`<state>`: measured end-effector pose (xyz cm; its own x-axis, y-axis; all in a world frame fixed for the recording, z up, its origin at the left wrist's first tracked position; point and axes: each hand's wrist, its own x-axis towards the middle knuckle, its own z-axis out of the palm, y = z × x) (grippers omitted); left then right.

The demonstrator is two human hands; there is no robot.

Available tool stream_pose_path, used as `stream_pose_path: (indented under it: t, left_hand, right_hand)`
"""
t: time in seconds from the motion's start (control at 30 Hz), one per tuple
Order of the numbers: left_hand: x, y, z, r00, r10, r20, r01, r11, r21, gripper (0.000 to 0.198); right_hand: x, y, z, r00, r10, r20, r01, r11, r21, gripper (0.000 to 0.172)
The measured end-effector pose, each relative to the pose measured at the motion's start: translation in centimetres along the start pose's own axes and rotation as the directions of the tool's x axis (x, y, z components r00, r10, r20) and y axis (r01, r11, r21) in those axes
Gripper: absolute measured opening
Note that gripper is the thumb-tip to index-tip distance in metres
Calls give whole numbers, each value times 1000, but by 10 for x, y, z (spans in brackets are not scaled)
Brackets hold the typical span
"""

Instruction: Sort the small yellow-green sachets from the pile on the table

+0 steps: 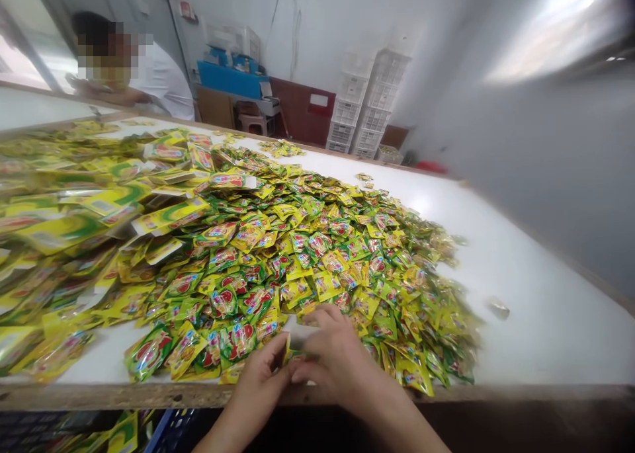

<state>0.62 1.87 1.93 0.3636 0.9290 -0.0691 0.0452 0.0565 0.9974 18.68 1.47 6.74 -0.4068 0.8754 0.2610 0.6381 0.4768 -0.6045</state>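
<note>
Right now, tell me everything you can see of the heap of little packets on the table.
The heap of packets is a loose spread of small glossy sachets, mostly yellow and green with red marks, overlapping at all angles. It covers the left and middle of the white table, thinning to the right. At its near edge the left hand pinches a few, the right hand over them.
</note>
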Motion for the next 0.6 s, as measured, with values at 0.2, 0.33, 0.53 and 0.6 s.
stream_pose_path:
  t: [0.2,0.33,0.53,0.6]
  left_hand:
    - [-3,11,-3,990,-125,-64,124,992,-19,41]
    - [-5,30,-4,963,-270,-2,269,959,-87,43]
    - [-1,35,-6,981,-160,-106,157,987,-36,36]
    - [2,31,-9,964,-144,-223,143,990,-23,34]
  right_hand:
    - [-15,5,7,862,480,-164,-262,698,666,22]
    - [-17,7,25,770,598,223,-412,200,889,16]
    - [-5,6,38,812,578,83,-327,332,885,16]
    - [-1,6,37,863,502,49,-263,365,893,26]
